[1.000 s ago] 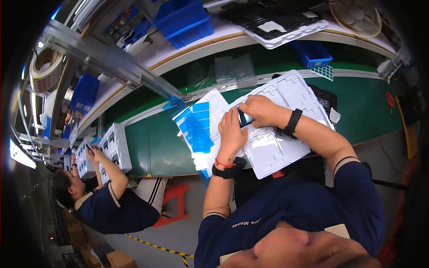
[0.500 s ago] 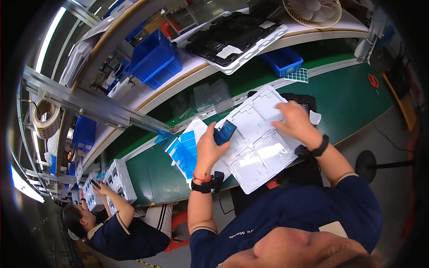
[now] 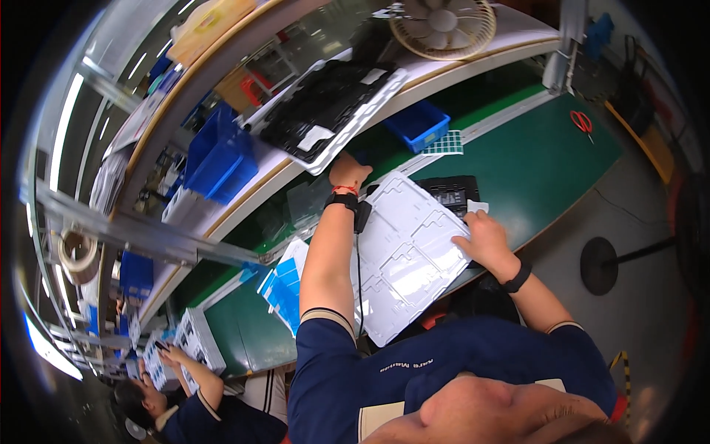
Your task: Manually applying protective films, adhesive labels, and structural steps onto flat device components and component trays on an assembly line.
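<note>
A white moulded plastic tray (image 3: pixel 403 255) with shallow compartments lies at a slant on the green bench in front of me. My right hand (image 3: pixel 488 240) grips its right edge, thumb on top. My left hand (image 3: pixel 349 174) reaches past the tray's far left corner, right below the shelf edge; its fingers are partly hidden, and whether it holds anything does not show. Beyond the tray's right side sits a black tray (image 3: pixel 451 194) with a dark part in it. Left of the white tray are blue film sheets (image 3: pixel 281 292) and white paper.
A shelf above holds black trays on a white tray (image 3: pixel 318 115), a blue bin (image 3: pixel 222 159) and a fan (image 3: pixel 444 26). On the bench are another blue bin (image 3: pixel 418 126), a green grid sheet (image 3: pixel 445 143) and red scissors (image 3: pixel 582 124). A co-worker (image 3: pixel 200 399) sits at left.
My left hand has moved away from over the white tray to below the shelf; the small dark flat panel it held is out of sight. My right hand has come down onto the tray's edge.
</note>
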Available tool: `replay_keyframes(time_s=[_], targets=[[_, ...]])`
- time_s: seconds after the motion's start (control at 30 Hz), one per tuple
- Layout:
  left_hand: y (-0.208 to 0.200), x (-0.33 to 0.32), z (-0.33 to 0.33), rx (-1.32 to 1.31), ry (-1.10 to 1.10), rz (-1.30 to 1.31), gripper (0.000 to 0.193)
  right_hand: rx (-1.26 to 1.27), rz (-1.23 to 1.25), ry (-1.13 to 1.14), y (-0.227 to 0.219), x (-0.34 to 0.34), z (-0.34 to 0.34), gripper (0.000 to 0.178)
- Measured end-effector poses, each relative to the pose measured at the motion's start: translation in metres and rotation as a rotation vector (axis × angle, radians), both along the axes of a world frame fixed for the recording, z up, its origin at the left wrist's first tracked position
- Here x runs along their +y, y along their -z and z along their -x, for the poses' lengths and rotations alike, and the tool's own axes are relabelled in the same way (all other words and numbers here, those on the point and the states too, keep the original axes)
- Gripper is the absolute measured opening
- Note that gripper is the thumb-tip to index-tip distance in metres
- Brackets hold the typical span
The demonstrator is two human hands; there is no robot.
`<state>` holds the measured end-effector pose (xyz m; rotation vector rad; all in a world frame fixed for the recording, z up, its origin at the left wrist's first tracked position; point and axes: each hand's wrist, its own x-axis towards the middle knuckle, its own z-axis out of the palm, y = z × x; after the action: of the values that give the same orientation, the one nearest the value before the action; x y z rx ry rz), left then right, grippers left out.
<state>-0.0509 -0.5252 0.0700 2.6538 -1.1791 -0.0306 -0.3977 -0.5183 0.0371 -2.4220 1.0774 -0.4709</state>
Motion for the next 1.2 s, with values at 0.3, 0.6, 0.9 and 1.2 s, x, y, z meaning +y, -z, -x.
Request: replay_keyframes(time_s=[0.3, 0.6, 0.9, 1.2], targets=[[0.020, 0.014, 0.005, -0.069, 0.075, -0.060, 0.068, -0.046, 0.048, 0.041, 0.014, -0.004, -0.002, 0.023], [0.002, 0.096, 0.023, 0.486, 0.381, -0.026, 0.051, -0.275, 0.162, -0.029, -0.018, -0.004, 0.018, 0.016], [-0.041, 0.070, 0.062, 1.058, 0.329, 0.502, 0.025, -1.070, -0.448, 0.170, -0.021, -0.049, 0.064, 0.057], [-0.004, -0.009, 0.177, 1.160, 0.085, 0.842, 0.042, -1.061, -0.798, 0.131, -0.009, -0.024, 0.169, 0.052]])
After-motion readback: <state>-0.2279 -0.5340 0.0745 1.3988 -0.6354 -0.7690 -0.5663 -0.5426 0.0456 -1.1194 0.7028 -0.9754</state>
